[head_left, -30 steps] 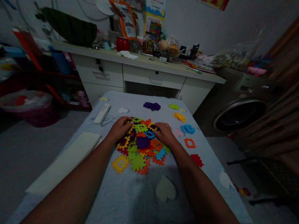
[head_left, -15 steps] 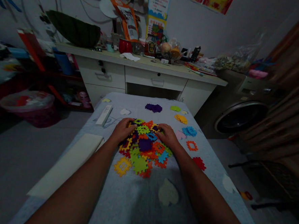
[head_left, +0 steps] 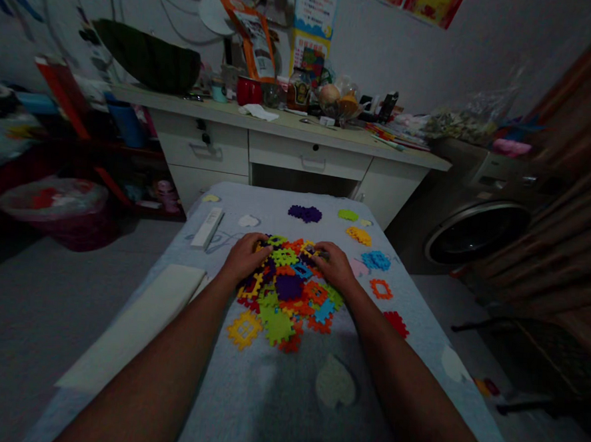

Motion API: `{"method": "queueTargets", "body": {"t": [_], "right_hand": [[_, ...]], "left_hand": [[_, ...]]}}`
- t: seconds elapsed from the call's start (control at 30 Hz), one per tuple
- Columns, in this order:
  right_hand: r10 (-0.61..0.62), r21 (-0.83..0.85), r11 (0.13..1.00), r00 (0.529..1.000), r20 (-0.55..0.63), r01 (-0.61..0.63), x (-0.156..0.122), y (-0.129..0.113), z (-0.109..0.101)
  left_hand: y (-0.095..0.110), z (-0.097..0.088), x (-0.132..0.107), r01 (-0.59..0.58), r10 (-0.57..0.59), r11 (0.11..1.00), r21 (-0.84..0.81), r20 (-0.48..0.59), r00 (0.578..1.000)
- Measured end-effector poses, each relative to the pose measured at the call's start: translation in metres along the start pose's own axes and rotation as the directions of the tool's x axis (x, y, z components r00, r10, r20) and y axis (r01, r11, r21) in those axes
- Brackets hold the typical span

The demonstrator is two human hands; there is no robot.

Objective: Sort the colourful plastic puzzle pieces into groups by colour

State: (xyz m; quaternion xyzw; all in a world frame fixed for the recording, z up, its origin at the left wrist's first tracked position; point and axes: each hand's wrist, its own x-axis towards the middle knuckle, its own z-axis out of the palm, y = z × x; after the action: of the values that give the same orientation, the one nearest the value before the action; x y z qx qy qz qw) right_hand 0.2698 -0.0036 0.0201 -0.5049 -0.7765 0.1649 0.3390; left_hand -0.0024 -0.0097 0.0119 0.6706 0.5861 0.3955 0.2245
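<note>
A pile of flat, notched-edge plastic building pieces in several colours lies mid-table, with a purple piece (head_left: 289, 287) and a green piece (head_left: 277, 326) on it. My left hand (head_left: 246, 255) rests at the pile's far left side, its thumb apart from the fingers; some fingertips are hidden among the pieces. On the opposite side, my right hand (head_left: 333, 263) touches the pile beside a yellow frame piece (head_left: 308, 248), fingers apart. Neither hand lifts anything. A yellow windowed piece (head_left: 244, 330) lies at the near left edge of the pile.
Sorted along the right lie purple (head_left: 304, 213), green (head_left: 347, 215), yellow (head_left: 358, 236), blue (head_left: 376, 260), orange (head_left: 381, 289) and red pieces (head_left: 396, 323). A white narrow box (head_left: 207, 229) and a long pale board (head_left: 133, 328) lie left. Behind stands a cluttered desk (head_left: 311, 135); a washing machine (head_left: 476, 212) stands right.
The view has shifted very slightly. My right fingers have moved a little over the far right side of the pile; the pieces look otherwise the same.
</note>
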Motion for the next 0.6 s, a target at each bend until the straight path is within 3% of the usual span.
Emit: {"method": "queueTargets", "body": {"t": [0.17, 0.3, 0.47, 0.6], "right_hand": [[0.031, -0.057, 0.998, 0.997, -0.073, -0.035, 0.02, 0.015, -0.022], [0.148, -0.162, 0.972, 0.977, -0.154, -0.173, 0.043, 0.042, -0.055], [0.326, -0.228, 0.887, 0.894, -0.307, -0.402, 0.061, 0.08, -0.088], [0.429, -0.243, 0.814, 0.828, -0.36, -0.527, 0.063, 0.099, -0.098]], "left_hand": [[-0.003, 0.001, 0.001, -0.011, 0.011, 1.0, -0.005, 0.003, 1.0], [-0.004, 0.001, 0.003, -0.018, 0.018, 1.0, -0.006, -0.02, 1.0], [-0.007, 0.002, 0.003, -0.033, 0.033, 0.999, 0.002, -0.004, 0.999], [-0.011, 0.004, 0.004, -0.028, 0.028, 1.0, -0.006, -0.014, 1.0]]}}
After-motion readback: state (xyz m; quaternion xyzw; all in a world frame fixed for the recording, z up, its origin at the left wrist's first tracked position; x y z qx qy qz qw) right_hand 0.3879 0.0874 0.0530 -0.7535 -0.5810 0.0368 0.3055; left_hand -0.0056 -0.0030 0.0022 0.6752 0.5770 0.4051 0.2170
